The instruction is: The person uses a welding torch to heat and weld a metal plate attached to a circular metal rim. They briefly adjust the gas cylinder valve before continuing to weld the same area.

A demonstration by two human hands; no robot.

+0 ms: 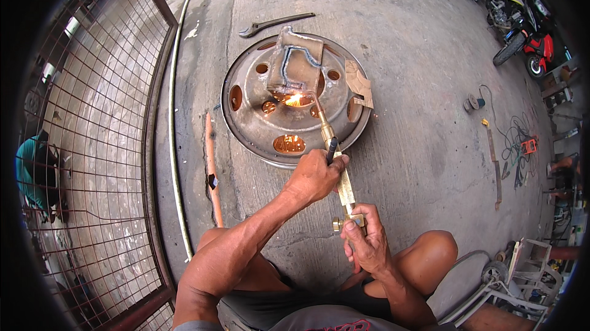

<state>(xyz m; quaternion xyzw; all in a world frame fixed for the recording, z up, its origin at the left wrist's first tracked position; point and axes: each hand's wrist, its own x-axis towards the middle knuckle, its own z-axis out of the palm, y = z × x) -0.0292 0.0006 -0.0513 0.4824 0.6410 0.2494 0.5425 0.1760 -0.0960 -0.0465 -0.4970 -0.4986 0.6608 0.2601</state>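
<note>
A brass cutting torch slants up from my lap, its tip at the near edge of a bent steel plate. Bright sparks burst where the tip meets the plate. My left hand is closed round the front of the torch body, beside a short black part. Farther back, my right hand grips its rear end by the brass valve knobs. The plate, marked with dark lines, rests on a steel wheel rim lying flat. Orange light glows through the rim's holes. Some cardboard sits on its right side.
An adjustable wrench lies beyond the rim. To the left are an orange-brown pipe, a pale hose and a mesh gate. A grinder, a rusty bar and cables lie right; motorcycles stand far right.
</note>
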